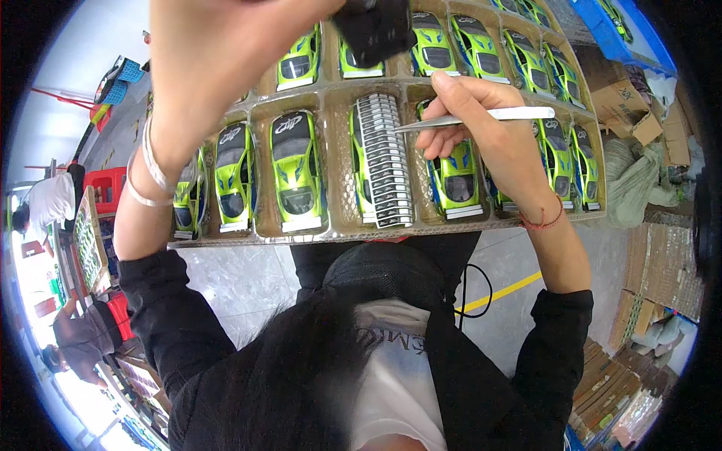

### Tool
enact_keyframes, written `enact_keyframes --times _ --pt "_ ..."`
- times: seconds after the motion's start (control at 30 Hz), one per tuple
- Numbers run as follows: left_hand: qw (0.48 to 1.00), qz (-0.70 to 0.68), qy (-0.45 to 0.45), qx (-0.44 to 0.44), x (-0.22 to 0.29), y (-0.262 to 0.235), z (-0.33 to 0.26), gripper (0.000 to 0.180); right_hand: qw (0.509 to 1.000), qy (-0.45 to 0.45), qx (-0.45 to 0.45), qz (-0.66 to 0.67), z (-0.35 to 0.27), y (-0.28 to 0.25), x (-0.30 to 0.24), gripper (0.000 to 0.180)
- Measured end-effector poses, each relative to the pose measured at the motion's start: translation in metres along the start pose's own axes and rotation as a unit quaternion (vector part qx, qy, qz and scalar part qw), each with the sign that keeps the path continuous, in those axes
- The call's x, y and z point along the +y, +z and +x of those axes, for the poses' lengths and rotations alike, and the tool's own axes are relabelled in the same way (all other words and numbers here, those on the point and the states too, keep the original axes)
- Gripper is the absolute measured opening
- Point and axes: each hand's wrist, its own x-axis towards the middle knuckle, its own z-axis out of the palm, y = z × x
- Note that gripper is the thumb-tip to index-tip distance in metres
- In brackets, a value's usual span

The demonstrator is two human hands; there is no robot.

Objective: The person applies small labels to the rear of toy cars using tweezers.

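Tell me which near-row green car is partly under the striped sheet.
The green car just left of the right hand: the striped sheet covers its right part; no other visible car has one.

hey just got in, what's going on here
Someone has both hands over a tray of green toy cars. The right hand holds tweezers, their tips at a striped silver-and-black sheet that partly hides one car. The left hand is raised at the top of the view, next to a black object; its fingers are cut off, so its grip is unclear.
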Motion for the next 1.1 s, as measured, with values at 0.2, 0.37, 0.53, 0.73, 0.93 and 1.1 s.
enact_keyframes --times 0.2,0.37,0.53,0.73,0.93,1.1 --pt "0.804 0.544 -0.238 -0.002 0.071 0.052 -0.026 0.029 0.999 0.027 0.004 -0.025 0.003 0.007 0.002 0.041" --pt "0.804 0.538 -0.253 -0.006 0.072 0.046 -0.033 0.031 0.998 0.026 0.007 -0.053 0.005 0.01 0.005 0.039" --pt "0.794 0.546 -0.265 -0.024 0.081 0.053 -0.031 0.03 0.997 0.014 0.003 -0.072 0.005 0.012 0.007 0.039" --pt "0.795 0.56 -0.229 -0.046 0.075 0.053 -0.04 0.033 0.996 -0.005 -0.02 -0.089 0.006 0.012 0.008 0.039" --pt "0.818 0.55 -0.159 -0.057 0.06 0.042 -0.056 0.039 0.984 -0.165 -0.041 -0.046 -0.002 0.004 -0.001 0.038" --pt "0.797 0.571 -0.156 -0.121 0.07 0.05 -0.057 0.043 0.934 -0.34 -0.07 0.08 -0.008 0.002 -0.018 0.037"
